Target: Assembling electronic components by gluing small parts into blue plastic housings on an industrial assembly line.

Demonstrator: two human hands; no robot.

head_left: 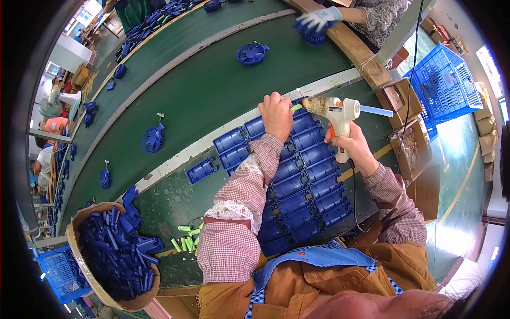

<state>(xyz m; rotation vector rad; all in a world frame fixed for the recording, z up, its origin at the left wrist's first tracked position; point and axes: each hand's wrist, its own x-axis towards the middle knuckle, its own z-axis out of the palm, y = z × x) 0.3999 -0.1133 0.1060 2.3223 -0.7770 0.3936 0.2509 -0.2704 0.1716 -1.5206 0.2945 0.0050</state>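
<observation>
My right hand (355, 144) grips a white hot glue gun (344, 118) by its handle; a pale blue glue stick (376, 110) sticks out of its back end. Its stained nozzle points left. Close by the nozzle, my left hand (277, 118) is closed, with a small bright green battery cell (296, 107) at its fingertips. Below both hands lie rows of blue plastic housings (294, 187), set side by side on the bench. One more housing (202, 170) lies apart to the left. My left forearm hides part of the rows.
Loose green cells (188, 239) lie left of my forearm, beside a carton (74, 239) full of blue parts. Blue fan units (153, 138) stand along the green conveyor (196, 101). A co-worker's gloved hand (319, 18) touches a fan at the far side. A blue crate (443, 85) stands right.
</observation>
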